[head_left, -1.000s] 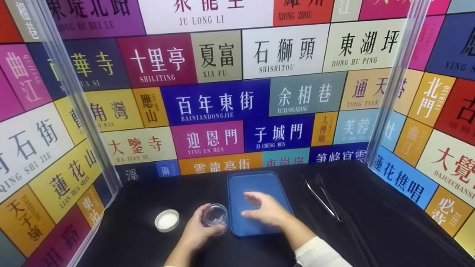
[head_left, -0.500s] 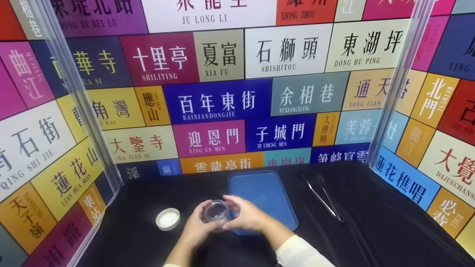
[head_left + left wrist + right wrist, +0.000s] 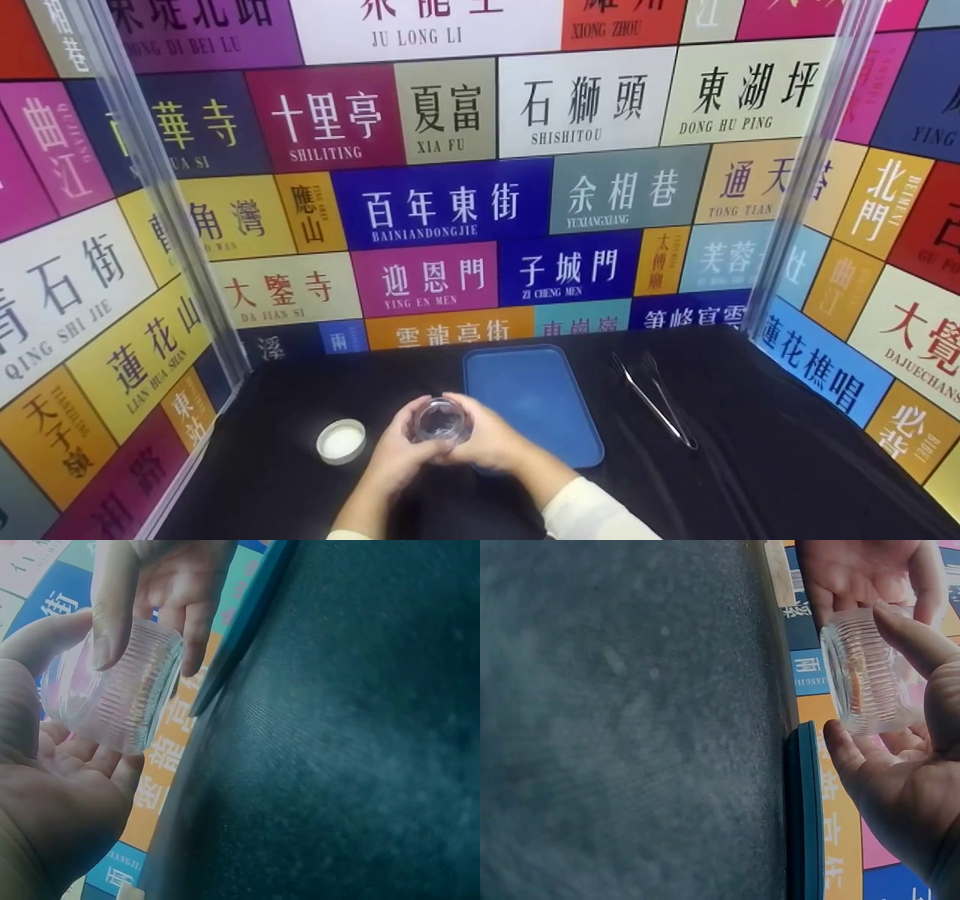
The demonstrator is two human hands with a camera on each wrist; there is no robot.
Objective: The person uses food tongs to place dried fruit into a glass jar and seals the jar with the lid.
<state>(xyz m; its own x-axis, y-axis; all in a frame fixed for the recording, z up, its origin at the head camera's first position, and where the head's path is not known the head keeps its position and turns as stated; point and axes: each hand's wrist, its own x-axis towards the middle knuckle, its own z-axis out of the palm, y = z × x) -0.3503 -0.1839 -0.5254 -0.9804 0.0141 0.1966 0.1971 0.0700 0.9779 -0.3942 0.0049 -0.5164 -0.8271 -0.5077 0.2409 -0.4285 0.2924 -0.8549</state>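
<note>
A clear ribbed jar [image 3: 441,420] with an uncovered mouth is held between both hands over the table, left of the blue tray's near part. My left hand [image 3: 396,454] curls around its left side, thumb in front. Opposite it, my right hand [image 3: 491,441] grips the right side. The left wrist view has the ribbed wall of the jar [image 3: 135,694] between the two hands, off the table. In the right wrist view, the right thumb lies on the jar [image 3: 870,675]. A round white lid [image 3: 341,441] lies left of the hands.
A blue tray [image 3: 532,397] lies just right of the jar, its near left part hidden by the right hand. Metal tongs [image 3: 660,409] rest further right on the black cloth [image 3: 277,480]. Sign-covered walls with clear corner posts [image 3: 780,180] enclose the table.
My right hand has moved left from above the tray and taken hold of the jar's right side. The left hand keeps its grip, and the jar has shifted slightly away from me.
</note>
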